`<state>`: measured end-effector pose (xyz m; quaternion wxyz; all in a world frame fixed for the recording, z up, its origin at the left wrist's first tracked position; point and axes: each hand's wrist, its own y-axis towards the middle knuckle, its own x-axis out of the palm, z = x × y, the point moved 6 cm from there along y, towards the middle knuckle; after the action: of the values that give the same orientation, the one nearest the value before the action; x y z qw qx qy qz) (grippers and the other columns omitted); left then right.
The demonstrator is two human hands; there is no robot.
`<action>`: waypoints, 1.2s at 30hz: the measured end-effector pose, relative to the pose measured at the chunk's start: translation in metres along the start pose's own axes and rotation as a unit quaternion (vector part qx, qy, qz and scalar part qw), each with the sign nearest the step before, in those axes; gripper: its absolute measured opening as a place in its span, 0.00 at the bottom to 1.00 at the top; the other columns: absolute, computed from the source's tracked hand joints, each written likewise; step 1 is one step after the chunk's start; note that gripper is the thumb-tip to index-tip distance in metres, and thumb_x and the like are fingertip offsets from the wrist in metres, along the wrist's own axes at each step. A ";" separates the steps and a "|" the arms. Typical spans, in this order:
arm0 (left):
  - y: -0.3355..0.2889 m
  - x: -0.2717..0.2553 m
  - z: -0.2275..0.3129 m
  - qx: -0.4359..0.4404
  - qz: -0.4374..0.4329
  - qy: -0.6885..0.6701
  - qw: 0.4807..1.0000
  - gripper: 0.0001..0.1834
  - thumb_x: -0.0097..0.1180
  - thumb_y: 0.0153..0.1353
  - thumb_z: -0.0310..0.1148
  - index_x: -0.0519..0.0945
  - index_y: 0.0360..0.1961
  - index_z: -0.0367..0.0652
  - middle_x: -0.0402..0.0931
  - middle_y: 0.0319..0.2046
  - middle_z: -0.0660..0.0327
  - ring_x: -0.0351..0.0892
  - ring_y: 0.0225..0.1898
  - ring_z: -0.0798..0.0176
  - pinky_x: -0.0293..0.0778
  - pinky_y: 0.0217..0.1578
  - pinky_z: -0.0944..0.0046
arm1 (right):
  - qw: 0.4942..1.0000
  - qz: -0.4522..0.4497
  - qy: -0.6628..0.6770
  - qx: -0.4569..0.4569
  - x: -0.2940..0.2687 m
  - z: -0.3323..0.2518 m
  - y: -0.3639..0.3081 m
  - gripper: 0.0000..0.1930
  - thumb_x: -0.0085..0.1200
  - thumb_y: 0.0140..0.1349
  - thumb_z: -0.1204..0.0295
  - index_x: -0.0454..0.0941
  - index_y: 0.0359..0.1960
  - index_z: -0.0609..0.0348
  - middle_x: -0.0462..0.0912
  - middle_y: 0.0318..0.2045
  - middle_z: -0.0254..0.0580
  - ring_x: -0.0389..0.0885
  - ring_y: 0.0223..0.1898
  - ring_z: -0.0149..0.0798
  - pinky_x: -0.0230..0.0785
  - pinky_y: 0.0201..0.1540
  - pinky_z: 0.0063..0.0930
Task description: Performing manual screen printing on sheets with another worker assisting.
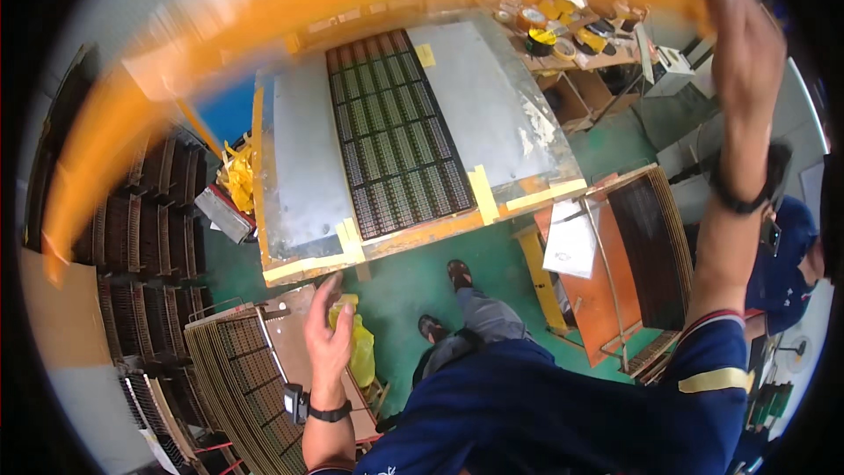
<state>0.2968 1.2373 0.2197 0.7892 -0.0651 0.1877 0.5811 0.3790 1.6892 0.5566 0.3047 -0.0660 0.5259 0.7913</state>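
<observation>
My right hand [745, 31] is raised high at the upper right, gripping the end of a large orange sheet [264, 9] that arcs, blurred, across the top and down the left of the view. My left hand [327, 339] hovers low in front of me with its fingers apart and nothing in it, near the front edge of a metal-topped worktable [303, 158]. A dark perforated panel [396, 136] lies flat on the table's middle. Yellow tape strips mark the table's near edge.
Stacks of dark panels stand on racks [149, 237] at left and on a cart [237, 369] by my left hand. A slanted orange board [615, 273] stands at right. A cluttered shelf with tape rolls [563, 31] is behind. Another person in blue [787, 264] sits far right.
</observation>
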 end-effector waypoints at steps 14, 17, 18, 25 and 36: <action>-0.067 -0.003 -0.141 -0.348 0.156 -0.478 0.791 0.18 0.59 0.63 0.37 0.71 0.49 0.41 0.78 0.42 0.51 0.81 0.41 0.54 0.80 0.41 0.57 | 0.311 -0.329 0.756 0.473 0.302 -0.120 -0.086 0.33 0.42 0.67 0.42 0.77 0.46 0.67 0.85 0.33 0.48 0.85 0.32 0.35 0.77 0.33 0.25; -0.065 0.003 -0.168 -0.416 0.160 -0.394 0.804 0.12 0.59 0.63 0.35 0.70 0.42 0.42 0.78 0.35 0.54 0.82 0.35 0.55 0.81 0.38 0.56 | 0.571 -0.454 0.587 0.350 0.378 -0.153 -0.061 0.29 0.51 0.63 0.48 0.77 0.48 0.65 0.85 0.34 0.51 0.85 0.35 0.42 0.78 0.37 0.32; -0.066 0.002 -0.177 -0.420 0.159 -0.397 0.800 0.13 0.59 0.63 0.34 0.71 0.43 0.41 0.78 0.36 0.54 0.82 0.36 0.55 0.80 0.38 0.55 | 0.751 -0.479 0.416 0.182 0.403 -0.163 -0.047 0.28 0.56 0.60 0.51 0.77 0.49 0.65 0.85 0.35 0.52 0.85 0.38 0.46 0.77 0.41 0.36; -0.068 -0.006 -0.169 -0.478 0.177 -0.376 0.774 0.19 0.58 0.62 0.28 0.72 0.53 0.35 0.79 0.42 0.50 0.82 0.39 0.51 0.79 0.42 0.52 | 0.838 -0.427 0.339 -0.025 0.589 -0.263 0.027 0.31 0.62 0.52 0.58 0.72 0.56 0.63 0.78 0.51 0.58 0.77 0.51 0.55 0.70 0.53 0.44; -0.046 -0.013 -0.145 -0.578 0.134 -0.241 0.768 0.08 0.66 0.57 0.35 0.79 0.29 0.46 0.75 0.25 0.68 0.74 0.26 0.71 0.71 0.27 0.68 | 0.927 -0.266 0.264 -0.029 0.755 -0.265 0.139 0.20 0.53 0.50 0.79 0.77 0.48 0.60 0.79 0.45 0.52 0.78 0.48 0.52 0.71 0.49 0.43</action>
<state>0.3052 1.1644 0.0859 0.5358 -0.3405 -0.3730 0.6766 -0.3631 1.7334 0.2302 0.3524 -0.4186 0.5273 0.6501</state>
